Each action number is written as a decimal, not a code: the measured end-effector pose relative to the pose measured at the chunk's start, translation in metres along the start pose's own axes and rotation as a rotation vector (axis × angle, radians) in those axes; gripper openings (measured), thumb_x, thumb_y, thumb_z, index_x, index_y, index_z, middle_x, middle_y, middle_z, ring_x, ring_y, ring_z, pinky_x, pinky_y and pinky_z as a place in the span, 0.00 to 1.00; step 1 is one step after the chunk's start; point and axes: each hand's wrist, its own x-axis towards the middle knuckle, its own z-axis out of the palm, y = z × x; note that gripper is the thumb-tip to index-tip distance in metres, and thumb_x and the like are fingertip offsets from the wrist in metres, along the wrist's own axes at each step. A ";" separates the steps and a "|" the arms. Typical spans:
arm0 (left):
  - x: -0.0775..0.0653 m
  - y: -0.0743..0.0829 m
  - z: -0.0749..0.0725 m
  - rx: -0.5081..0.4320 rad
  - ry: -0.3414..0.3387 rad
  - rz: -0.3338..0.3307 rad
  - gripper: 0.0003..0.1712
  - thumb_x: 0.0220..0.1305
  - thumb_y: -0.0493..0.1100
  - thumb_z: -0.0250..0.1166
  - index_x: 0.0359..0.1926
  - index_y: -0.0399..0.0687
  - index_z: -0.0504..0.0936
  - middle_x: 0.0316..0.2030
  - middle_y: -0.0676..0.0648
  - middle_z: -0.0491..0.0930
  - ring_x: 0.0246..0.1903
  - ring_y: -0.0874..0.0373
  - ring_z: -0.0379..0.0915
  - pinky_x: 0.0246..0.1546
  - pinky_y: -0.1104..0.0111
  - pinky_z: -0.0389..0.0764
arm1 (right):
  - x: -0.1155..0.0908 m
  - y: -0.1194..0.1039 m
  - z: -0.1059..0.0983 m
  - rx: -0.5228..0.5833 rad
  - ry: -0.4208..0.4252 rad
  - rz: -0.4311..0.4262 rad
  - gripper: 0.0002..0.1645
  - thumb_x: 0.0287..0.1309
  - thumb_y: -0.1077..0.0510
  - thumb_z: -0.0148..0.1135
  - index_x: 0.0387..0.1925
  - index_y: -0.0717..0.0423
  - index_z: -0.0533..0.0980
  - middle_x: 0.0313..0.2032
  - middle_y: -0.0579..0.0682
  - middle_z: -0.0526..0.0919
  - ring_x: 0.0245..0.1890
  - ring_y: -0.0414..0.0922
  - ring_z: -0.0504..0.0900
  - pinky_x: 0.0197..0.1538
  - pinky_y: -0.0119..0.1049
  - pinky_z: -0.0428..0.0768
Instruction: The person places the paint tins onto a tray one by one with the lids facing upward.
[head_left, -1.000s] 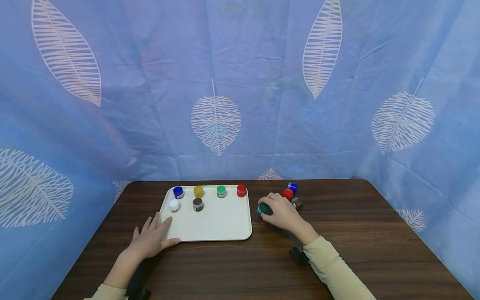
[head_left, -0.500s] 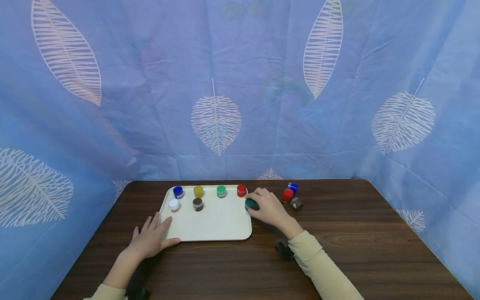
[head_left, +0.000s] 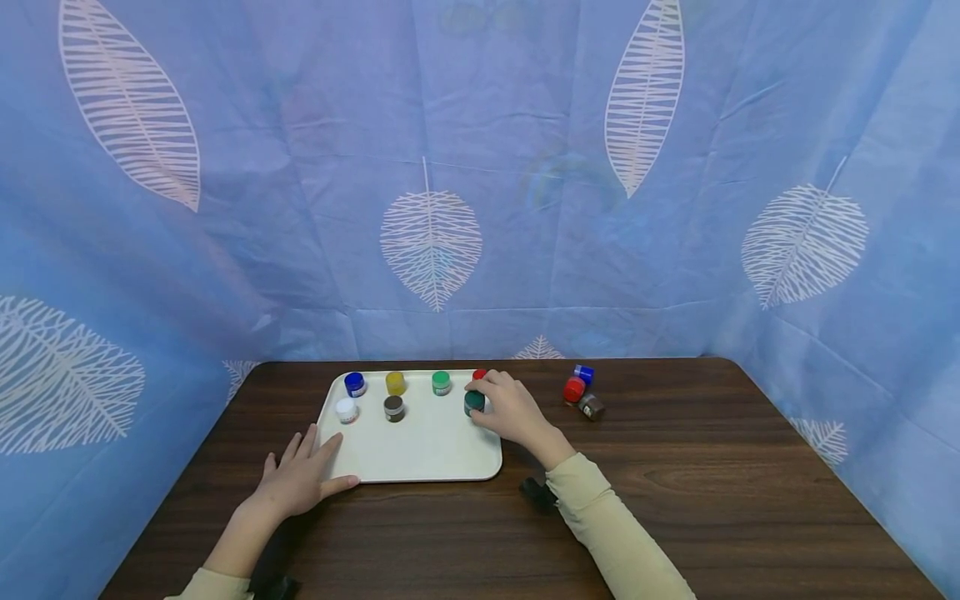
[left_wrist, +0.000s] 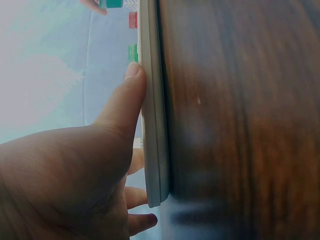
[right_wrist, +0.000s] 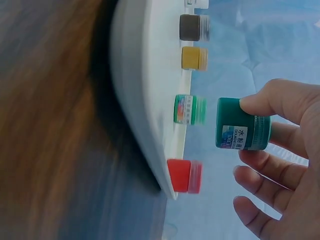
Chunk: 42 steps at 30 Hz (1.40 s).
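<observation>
My right hand pinches a dark green paint jar between thumb and fingers. In the right wrist view the jar is raised off the white tray, with a printed label facing the camera. Spread fingers of my left hand rest at the tray's front left corner, thumb along its front rim. On the tray's back row stand blue, yellow, light green and red paint jars; the right hand partly hides the red one in the head view. White and brown jars stand before them.
Right of the tray, on the dark wooden table, a blue jar, a red jar and a brown jar lie close together. A blue curtain with white leaf prints hangs behind the table.
My right hand has carried the dark green jar leftward, from beside the loose jars to over the tray's right part. My left hand has stayed at the tray's corner.
</observation>
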 end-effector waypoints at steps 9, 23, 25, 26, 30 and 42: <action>0.000 -0.001 0.001 0.007 0.006 0.001 0.56 0.56 0.77 0.56 0.74 0.46 0.59 0.73 0.24 0.43 0.71 0.22 0.38 0.61 0.24 0.42 | 0.010 -0.010 0.011 0.040 -0.004 -0.008 0.21 0.56 0.53 0.68 0.52 0.52 0.81 0.40 0.50 0.80 0.39 0.47 0.73 0.39 0.41 0.73; 0.001 -0.001 0.001 0.004 0.001 0.001 0.56 0.55 0.78 0.56 0.74 0.46 0.58 0.73 0.25 0.42 0.71 0.23 0.38 0.61 0.24 0.42 | 0.025 -0.026 0.027 0.034 -0.049 0.069 0.21 0.53 0.52 0.72 0.50 0.47 0.82 0.43 0.51 0.82 0.43 0.48 0.79 0.45 0.46 0.79; 0.001 0.000 0.000 0.004 -0.001 -0.002 0.56 0.55 0.78 0.56 0.74 0.46 0.59 0.73 0.24 0.42 0.71 0.23 0.38 0.61 0.24 0.42 | 0.027 -0.028 0.029 0.024 -0.059 0.084 0.21 0.53 0.52 0.71 0.51 0.47 0.82 0.43 0.51 0.82 0.43 0.47 0.79 0.45 0.44 0.80; 0.001 0.000 0.000 0.004 -0.002 -0.003 0.56 0.55 0.78 0.56 0.74 0.46 0.59 0.73 0.24 0.42 0.71 0.22 0.38 0.61 0.24 0.42 | 0.028 -0.029 0.031 0.019 -0.066 0.093 0.21 0.54 0.51 0.71 0.51 0.46 0.82 0.43 0.50 0.82 0.43 0.47 0.79 0.45 0.44 0.80; 0.000 0.001 -0.002 0.004 -0.002 -0.007 0.56 0.55 0.78 0.56 0.73 0.46 0.59 0.73 0.24 0.43 0.70 0.22 0.38 0.61 0.24 0.42 | 0.030 -0.034 0.035 0.016 -0.088 0.116 0.22 0.55 0.50 0.71 0.52 0.46 0.81 0.45 0.51 0.82 0.44 0.47 0.79 0.45 0.45 0.80; 0.000 0.001 0.000 0.004 0.001 -0.006 0.57 0.55 0.78 0.56 0.73 0.45 0.59 0.73 0.24 0.43 0.70 0.22 0.38 0.61 0.24 0.42 | 0.032 -0.036 0.046 0.000 -0.096 0.143 0.21 0.55 0.51 0.71 0.52 0.44 0.81 0.45 0.51 0.83 0.45 0.48 0.80 0.46 0.44 0.82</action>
